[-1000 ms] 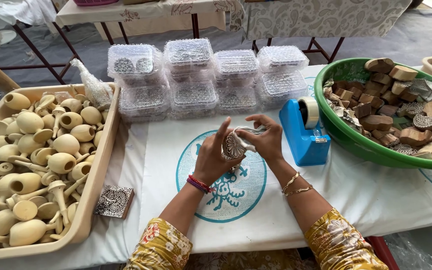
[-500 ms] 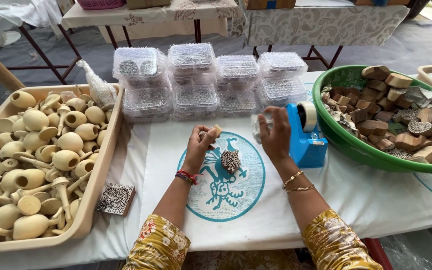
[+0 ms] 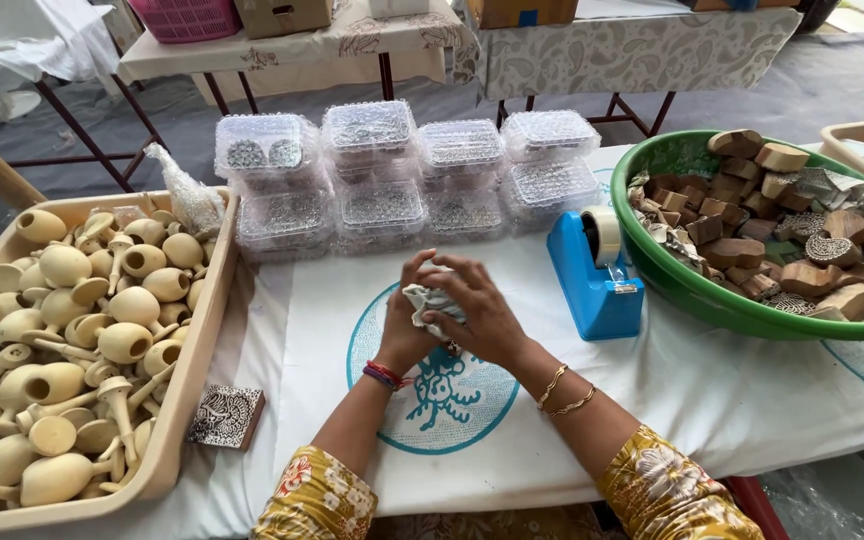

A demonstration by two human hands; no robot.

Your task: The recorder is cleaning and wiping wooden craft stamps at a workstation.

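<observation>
A small crumpled wrapped bundle (image 3: 430, 303) sits between my hands over the blue emblem (image 3: 432, 385) on the white tablecloth (image 3: 712, 390). My left hand (image 3: 407, 320) curls around it from the left, and my right hand (image 3: 477, 315) presses on top with fingers spread and bent. Just right stands a blue tape dispenser (image 3: 592, 280), beyond it a green basin (image 3: 682, 285) of wooden blocks (image 3: 742, 215). Stacked clear plastic boxes (image 3: 402, 170) sit ahead; a tray (image 3: 187, 400) of pale wooden pieces (image 3: 72, 330) lies left.
</observation>
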